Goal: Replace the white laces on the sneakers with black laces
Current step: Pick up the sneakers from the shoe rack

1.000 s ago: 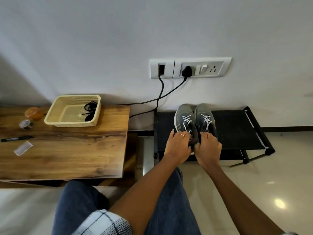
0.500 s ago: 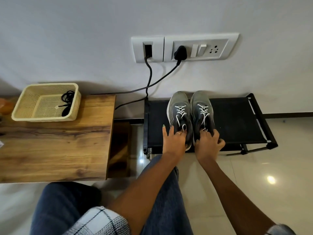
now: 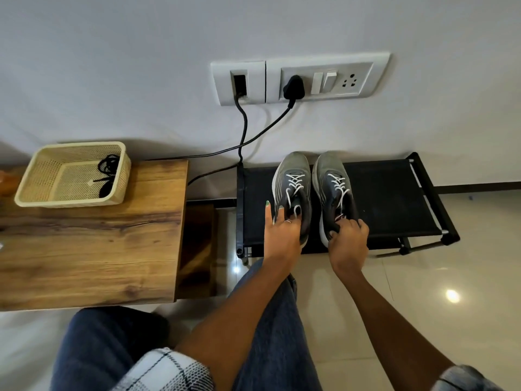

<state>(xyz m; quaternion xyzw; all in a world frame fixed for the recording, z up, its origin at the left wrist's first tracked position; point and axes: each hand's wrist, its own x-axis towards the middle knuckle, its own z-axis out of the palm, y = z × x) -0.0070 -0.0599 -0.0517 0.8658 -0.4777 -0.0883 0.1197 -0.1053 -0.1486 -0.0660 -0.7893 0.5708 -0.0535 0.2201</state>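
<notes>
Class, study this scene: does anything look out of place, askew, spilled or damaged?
Nothing stands out. The two grey sneakers stand side by side on the black rack, white laces still threaded. The black laces lie inside the cream basket on the wooden table. No spill or damage shows.

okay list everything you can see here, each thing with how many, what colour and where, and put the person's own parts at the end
sneakers: 2, grey, side by side on the shoe rack
white laces: on both sneakers, still threaded
shoe rack: 1, black, against the wall
black laces: 1 bundle, in the basket
basket: 1, cream, back of the table
table: 1, wooden, left of the rack
switch plate: 1, white, on the wall
plug: 1, black, in the plate
cables: 2, black, hanging from the plate
left hand: grips the left sneaker's heel
right hand: grips the right sneaker's heel
</notes>
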